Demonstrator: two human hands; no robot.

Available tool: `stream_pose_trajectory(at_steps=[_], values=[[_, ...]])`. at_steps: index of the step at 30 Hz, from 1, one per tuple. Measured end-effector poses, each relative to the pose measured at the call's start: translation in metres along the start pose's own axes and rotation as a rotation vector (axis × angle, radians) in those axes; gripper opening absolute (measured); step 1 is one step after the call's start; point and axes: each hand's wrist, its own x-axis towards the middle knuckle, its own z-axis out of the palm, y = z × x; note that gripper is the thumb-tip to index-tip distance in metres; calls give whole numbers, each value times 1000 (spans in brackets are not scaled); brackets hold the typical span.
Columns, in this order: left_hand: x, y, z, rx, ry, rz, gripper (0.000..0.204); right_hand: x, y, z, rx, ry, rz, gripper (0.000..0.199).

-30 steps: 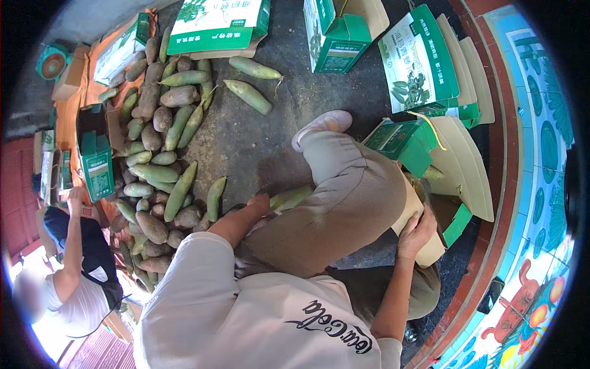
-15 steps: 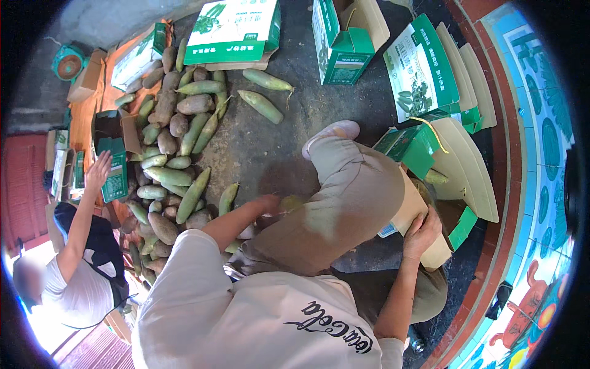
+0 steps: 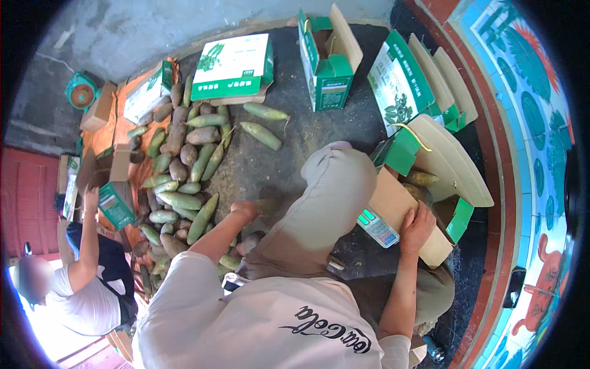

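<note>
Gripping a blurred green radish (image 3: 266,206) in the left hand (image 3: 245,211), near heaped radishes (image 3: 201,220). Resting the right hand (image 3: 418,230) on a cardboard flap (image 3: 392,195); cannot tell whether clenched.

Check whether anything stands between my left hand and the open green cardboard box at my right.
Yes: your bent leg in grey-brown trousers lies between your left hand and the open green cardboard box. Your right hand touches the box's tan near panel.
</note>
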Motion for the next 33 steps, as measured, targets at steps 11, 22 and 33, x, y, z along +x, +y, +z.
stream_pose_trajectory(at_steps=[11, 22, 33], values=[[66, -71, 6, -163, 160, 54, 49, 5, -12, -5, 60, -6, 29, 33], [-142, 47, -213, -1096, 858, 596, 35, 0, -10, -6, 48, -15, 106, 35], [-166, 262, -226, -954, 116, 1049, 44, -3, -9, -4, 70, -11, 94, 37]])
